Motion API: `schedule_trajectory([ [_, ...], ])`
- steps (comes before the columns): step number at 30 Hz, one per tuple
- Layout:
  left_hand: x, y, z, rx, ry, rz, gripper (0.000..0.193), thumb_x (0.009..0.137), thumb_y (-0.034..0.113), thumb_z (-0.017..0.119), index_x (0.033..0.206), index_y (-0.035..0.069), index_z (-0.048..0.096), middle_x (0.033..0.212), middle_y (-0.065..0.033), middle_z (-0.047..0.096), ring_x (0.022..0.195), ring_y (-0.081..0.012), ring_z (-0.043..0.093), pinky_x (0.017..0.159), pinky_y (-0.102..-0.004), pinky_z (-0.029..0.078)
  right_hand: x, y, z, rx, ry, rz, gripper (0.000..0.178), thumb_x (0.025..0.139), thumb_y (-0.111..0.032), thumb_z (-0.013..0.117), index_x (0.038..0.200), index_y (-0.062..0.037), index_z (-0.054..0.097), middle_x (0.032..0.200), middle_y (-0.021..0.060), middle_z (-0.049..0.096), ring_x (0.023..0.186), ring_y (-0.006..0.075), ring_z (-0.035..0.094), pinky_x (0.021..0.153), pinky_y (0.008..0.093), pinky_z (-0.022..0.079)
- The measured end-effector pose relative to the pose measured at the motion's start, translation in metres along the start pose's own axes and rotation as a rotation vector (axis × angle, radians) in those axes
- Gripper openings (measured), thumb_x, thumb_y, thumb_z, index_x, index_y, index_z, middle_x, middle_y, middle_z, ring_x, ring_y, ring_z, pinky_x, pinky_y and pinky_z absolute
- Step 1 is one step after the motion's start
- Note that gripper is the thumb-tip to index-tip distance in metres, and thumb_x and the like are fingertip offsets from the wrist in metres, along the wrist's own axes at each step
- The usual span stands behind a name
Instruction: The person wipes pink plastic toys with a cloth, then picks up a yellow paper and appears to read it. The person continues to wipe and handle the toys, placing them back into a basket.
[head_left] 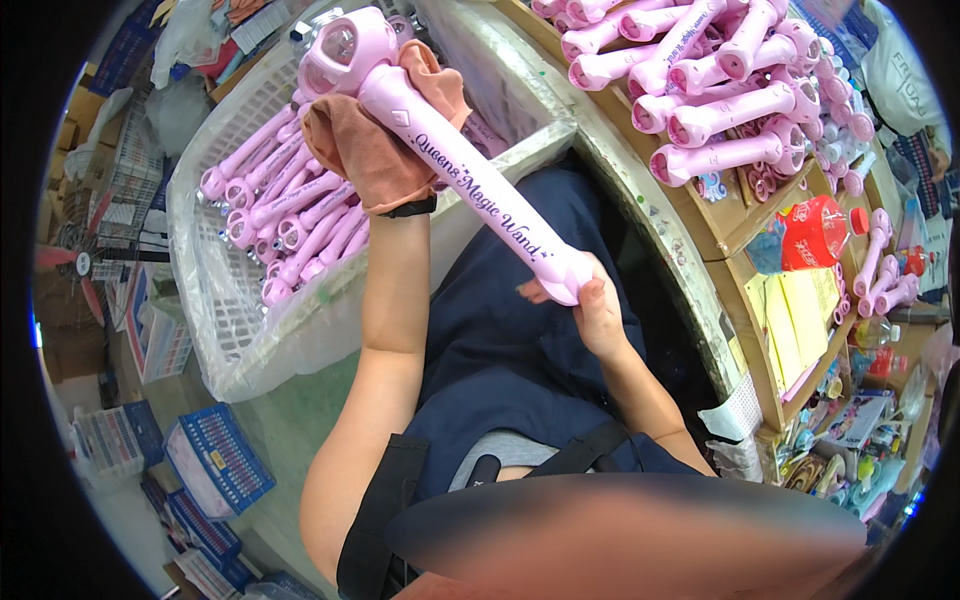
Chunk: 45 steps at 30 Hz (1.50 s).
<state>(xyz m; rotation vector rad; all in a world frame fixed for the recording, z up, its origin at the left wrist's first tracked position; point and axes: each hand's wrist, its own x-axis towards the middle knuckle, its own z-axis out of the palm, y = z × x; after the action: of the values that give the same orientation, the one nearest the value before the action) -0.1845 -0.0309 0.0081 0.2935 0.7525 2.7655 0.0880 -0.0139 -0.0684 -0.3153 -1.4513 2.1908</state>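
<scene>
A pink plastic toy wand (470, 185) with dark lettering along its handle slants across the space in front of me. Its rounded head, with clear windows, points up and to the left. My left hand (375, 160) is covered by a salmon-coloured cloth (350, 140) and closes round the wand's neck from below; the fingers themselves are hidden. A black band (408, 208) circles that wrist. At the lower end, my right hand (598, 312) grips the flared base of the handle, its thumb on the near side.
Several similar wands (290, 200) lie in a plastic-lined crate (215, 340) at the left. More wand parts (720, 110) are heaped on the cardboard-topped bench (700, 225) at the right. A red-labelled bottle (810, 235) and yellow paper sheets (800, 320) lie there too. Blue boxes (220, 460) stand on the floor.
</scene>
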Motion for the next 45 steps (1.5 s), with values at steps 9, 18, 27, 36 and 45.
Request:
schedule_trajectory([
  [9, -0.020, 0.007, 0.008, 0.277, 0.019, 0.219, 0.022, 0.089, 0.025, 0.056, 0.085, 0.017, 0.036, 0.082, 0.0023, 0.036, 0.072, -0.0129, 0.038, 0.065, -0.0256, 0.040, 0.000, 0.007, -0.009, 0.792, -0.342, 0.548, 0.077, 0.096, -0.063, 0.017, 0.110, 0.0006, 0.058, 0.090, 0.0179, 0.068, 0.087, 0.0310, 0.067, 0.078, 0.0357, 0.053],
  [18, -0.086, 0.000, 0.001, -0.268, -0.367, -0.894, 0.096, 0.071, 0.086, 0.043, 0.117, 0.002, 0.048, 0.080, -0.0023, 0.047, 0.066, -0.0175, 0.043, 0.072, -0.0279, 0.037, 0.002, 0.009, 0.003, -0.227, -0.379, 0.366, 0.041, 0.077, -0.014, 0.077, 0.108, -0.0035, 0.053, 0.095, 0.0032, 0.059, 0.086, 0.0101, 0.057, 0.080, 0.0263, 0.048],
  [27, -0.102, -0.019, -0.023, 0.599, -0.856, -0.272, 0.031, 0.091, 0.025, 0.055, 0.109, 0.000, 0.056, 0.089, -0.0036, 0.058, 0.073, -0.0129, 0.056, 0.065, -0.0260, 0.047, -0.010, 0.040, 0.009, -0.443, 0.135, 0.368, 0.038, 0.074, -0.016, 0.071, 0.105, -0.0018, 0.053, 0.086, 0.0068, 0.060, 0.077, 0.0126, 0.059, 0.070, 0.0283, 0.049],
  [36, -0.122, 0.014, 0.012, 1.260, -0.674, 0.278, 0.035, 0.081, 0.019, 0.065, 0.108, 0.000, 0.053, 0.089, -0.0107, 0.057, 0.085, -0.0223, 0.053, 0.077, -0.0363, 0.040, -0.012, 0.047, -0.006, -0.087, -0.122, 0.502, 0.032, 0.077, -0.017, 0.074, 0.099, -0.0029, 0.056, 0.076, 0.0036, 0.060, 0.066, 0.0129, 0.060, 0.062, 0.0267, 0.050],
  [45, -0.086, 0.003, -0.036, 2.001, -0.391, 0.534, 0.087, 0.053, 0.043, 0.082, 0.114, -0.005, 0.041, 0.111, -0.0201, 0.048, 0.113, -0.0359, 0.043, 0.097, -0.0420, 0.035, 0.064, -0.067, -0.009, -0.137, 0.161, 0.156, 0.038, 0.080, -0.009, 0.071, 0.110, -0.0037, 0.049, 0.080, 0.0055, 0.059, 0.057, 0.0139, 0.060, 0.050, 0.0283, 0.051],
])
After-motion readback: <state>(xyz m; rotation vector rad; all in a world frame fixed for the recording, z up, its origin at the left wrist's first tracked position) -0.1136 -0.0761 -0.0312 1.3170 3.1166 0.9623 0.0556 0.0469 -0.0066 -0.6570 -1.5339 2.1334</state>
